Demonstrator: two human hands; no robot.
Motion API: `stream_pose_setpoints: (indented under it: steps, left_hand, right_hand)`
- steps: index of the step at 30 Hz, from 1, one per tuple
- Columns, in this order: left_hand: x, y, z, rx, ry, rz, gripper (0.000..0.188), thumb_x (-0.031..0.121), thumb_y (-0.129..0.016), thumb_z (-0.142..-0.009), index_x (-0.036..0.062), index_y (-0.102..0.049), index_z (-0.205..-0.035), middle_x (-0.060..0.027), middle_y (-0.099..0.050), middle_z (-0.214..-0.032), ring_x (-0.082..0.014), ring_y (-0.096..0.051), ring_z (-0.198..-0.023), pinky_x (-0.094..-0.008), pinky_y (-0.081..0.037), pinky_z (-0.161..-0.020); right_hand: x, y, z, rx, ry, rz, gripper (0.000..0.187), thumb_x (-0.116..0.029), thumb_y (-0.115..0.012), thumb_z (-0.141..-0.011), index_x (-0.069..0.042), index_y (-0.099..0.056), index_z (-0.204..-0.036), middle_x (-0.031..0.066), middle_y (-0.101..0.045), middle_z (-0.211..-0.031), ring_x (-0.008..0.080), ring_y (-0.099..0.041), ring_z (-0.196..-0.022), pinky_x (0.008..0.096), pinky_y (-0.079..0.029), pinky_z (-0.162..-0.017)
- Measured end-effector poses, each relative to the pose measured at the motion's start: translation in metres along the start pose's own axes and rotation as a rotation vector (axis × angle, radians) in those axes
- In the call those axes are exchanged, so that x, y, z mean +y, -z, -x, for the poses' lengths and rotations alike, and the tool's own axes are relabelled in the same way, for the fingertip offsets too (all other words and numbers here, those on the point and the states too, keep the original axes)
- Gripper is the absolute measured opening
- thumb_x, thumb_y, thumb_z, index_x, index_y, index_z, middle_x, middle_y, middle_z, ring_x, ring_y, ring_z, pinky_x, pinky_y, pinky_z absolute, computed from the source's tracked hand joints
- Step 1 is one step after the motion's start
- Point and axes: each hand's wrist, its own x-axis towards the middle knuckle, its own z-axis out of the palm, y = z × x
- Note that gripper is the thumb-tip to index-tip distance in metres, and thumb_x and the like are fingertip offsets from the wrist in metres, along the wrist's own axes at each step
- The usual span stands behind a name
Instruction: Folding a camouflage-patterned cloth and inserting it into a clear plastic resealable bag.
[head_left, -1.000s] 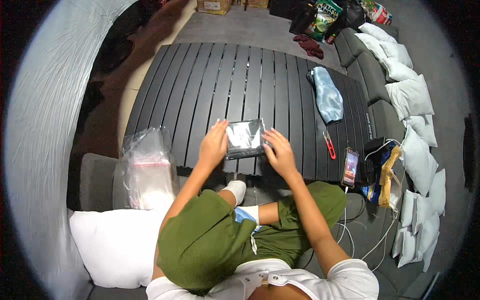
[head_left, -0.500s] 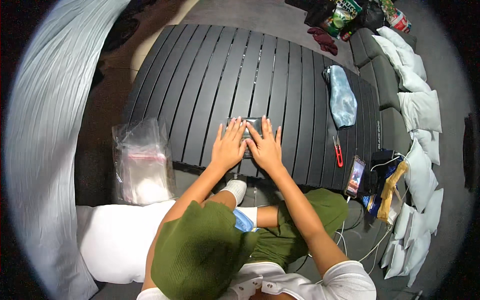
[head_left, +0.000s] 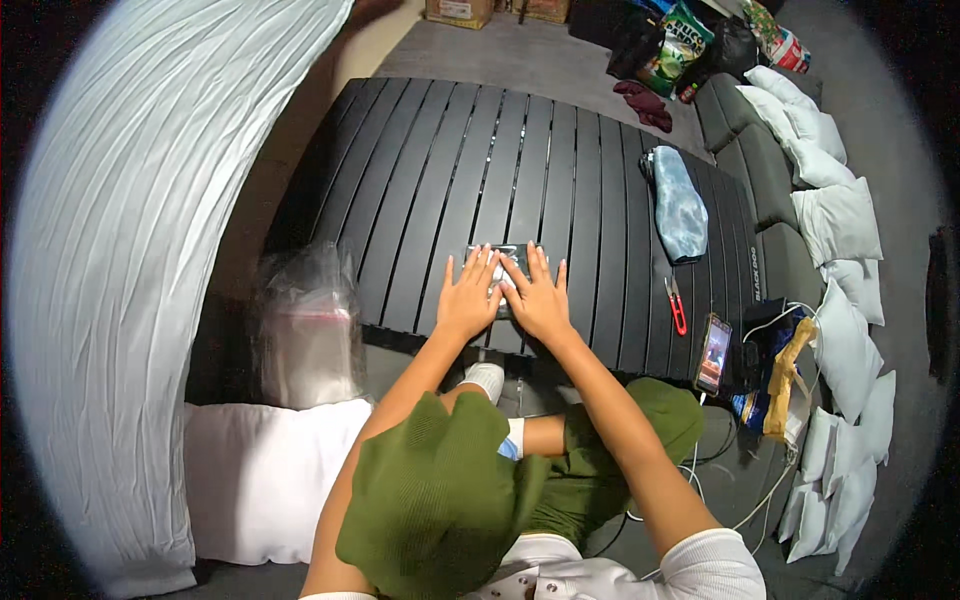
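Both my hands lie flat, side by side, on a small dark, shiny packet (head_left: 513, 250) at the near part of the black slatted table (head_left: 410, 200). My left hand (head_left: 470, 295) covers the packet's left side with its fingers stretched forward. Over the right side, my right hand (head_left: 538, 300) is spread, its thumb close to the left hand. Only the packet's far edge and a strip between the hands show; what it holds, I cannot tell. Red-handled thread snips (head_left: 677, 307) rest on the table to the right, with a blue marbled cloth pouch (head_left: 680, 207) beyond them.
A phone (head_left: 713, 352) with a lit screen stands at the table's right corner, a white cable below it. Clear plastic bags (head_left: 312, 340) hang by the left edge, above a white pillow (head_left: 270, 480). White cushions (head_left: 838, 220) line the grey sofa on the right.
The view has shifted, so the table and bags sit further right and slightly lower. Both hands stay flat on the packet, with little visible movement.
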Motion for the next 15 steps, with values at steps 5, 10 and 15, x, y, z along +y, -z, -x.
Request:
stream_pose_setpoints:
  steps: [5,10,15]
  left_hand:
    - [-0.001,-0.001,0.001,-0.012,-0.012,-0.013,0.054,0.032,-0.040,-0.086,0.0112,-0.030,-0.136,-0.0055,-0.028,-0.141,-0.0187,-0.023,-0.132,-0.0503,-0.010,-0.106]
    - [0.003,0.014,0.006,-0.146,0.001,-0.027,0.058,0.045,-0.035,-0.089,0.0136,-0.026,-0.138,-0.0095,-0.018,-0.145,-0.0249,-0.013,-0.135,-0.0504,-0.006,-0.106]
    - [0.014,0.060,0.010,-0.319,-0.247,0.041,0.059,0.044,-0.034,-0.090,0.0132,-0.022,-0.139,-0.0113,-0.013,-0.146,-0.0262,-0.011,-0.135,-0.0484,-0.008,-0.106]
  right_hand:
    - [0.000,0.003,0.000,0.000,0.000,-0.020,0.047,-0.047,-0.036,-0.088,-0.029,-0.037,-0.132,0.0171,-0.021,-0.143,0.0304,-0.025,-0.131,0.0578,-0.006,-0.102]
    - [0.014,0.015,0.010,-0.091,-0.042,-0.257,0.053,-0.042,-0.040,-0.089,-0.023,-0.027,-0.137,0.0167,-0.012,-0.145,0.0329,-0.009,-0.134,0.0580,0.002,-0.101]
    - [0.064,0.041,0.038,0.219,-0.146,-0.319,0.051,-0.028,-0.048,-0.087,-0.008,-0.035,-0.132,0.0178,-0.036,-0.134,0.0343,-0.030,-0.126,0.0485,-0.014,-0.104]
